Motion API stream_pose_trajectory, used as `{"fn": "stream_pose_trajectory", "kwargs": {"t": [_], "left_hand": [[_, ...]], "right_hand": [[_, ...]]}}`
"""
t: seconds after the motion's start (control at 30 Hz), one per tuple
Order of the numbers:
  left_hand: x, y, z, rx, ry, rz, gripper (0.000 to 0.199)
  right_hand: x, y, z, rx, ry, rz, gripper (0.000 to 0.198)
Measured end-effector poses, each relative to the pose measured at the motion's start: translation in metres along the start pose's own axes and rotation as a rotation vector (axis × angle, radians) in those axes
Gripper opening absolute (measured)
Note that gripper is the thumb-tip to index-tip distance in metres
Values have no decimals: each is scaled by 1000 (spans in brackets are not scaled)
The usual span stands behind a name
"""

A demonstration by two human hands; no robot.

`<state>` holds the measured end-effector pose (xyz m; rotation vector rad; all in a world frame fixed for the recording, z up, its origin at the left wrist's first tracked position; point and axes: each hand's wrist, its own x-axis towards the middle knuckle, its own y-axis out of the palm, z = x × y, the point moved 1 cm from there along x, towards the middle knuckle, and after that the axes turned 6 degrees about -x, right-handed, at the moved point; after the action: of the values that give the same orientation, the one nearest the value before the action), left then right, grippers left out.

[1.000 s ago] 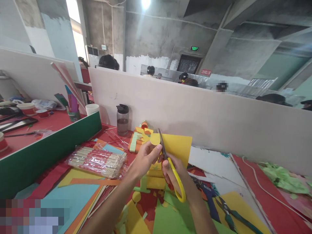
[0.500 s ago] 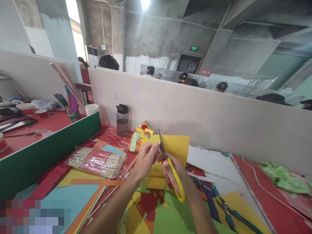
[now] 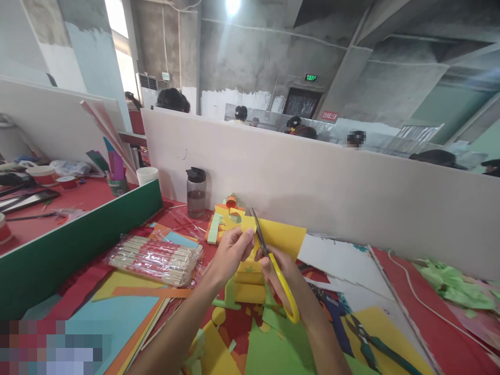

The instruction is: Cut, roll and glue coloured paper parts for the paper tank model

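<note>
Between thumb and fingers, my left hand (image 3: 236, 247) pinches the left edge of a yellow sheet of paper (image 3: 287, 235). My right hand (image 3: 279, 271) is closed around a pair of scissors (image 3: 287, 291) with yellow handles. The dark blades point up and away, lying at the paper beside my left thumb; whether they are fully closed on it is hard to see. Below and behind my hands stands a yellow and green paper construction (image 3: 250, 292), partly covered by them. Farther back lies an orange and yellow paper piece (image 3: 214, 227) with pale green strips.
A dark-lidded water bottle (image 3: 196, 192) stands against the white partition (image 3: 312, 182). Wrapped wooden sticks (image 3: 154, 260) lie left, near a green divider (image 3: 86, 224). Green-handled pliers (image 3: 367, 341) rest on yellow paper at the right. Green paper (image 3: 273, 349) and scraps cover the front.
The yellow sheet has tilted, its right side dropping slightly. The scissors and both hands have shifted only a little, still at the paper's left part.
</note>
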<state>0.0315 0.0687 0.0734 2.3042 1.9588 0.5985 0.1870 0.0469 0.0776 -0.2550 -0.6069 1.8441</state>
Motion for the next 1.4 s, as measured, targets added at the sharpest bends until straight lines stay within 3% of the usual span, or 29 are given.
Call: {"fn": "stream_pose_trajectory", "kwargs": {"t": [0.83, 1.17, 1.4], "left_hand": [[2, -12, -12, 63, -89, 164, 42], [-1, -15, -20, 80, -139, 173, 42], [-4, -13, -23, 22, -150, 288, 29]], "right_hand": [[0, -2, 0, -9, -23, 30, 66], [-2, -4, 0, 3, 19, 55, 58], [-3, -1, 2, 57, 12, 36, 64]]}}
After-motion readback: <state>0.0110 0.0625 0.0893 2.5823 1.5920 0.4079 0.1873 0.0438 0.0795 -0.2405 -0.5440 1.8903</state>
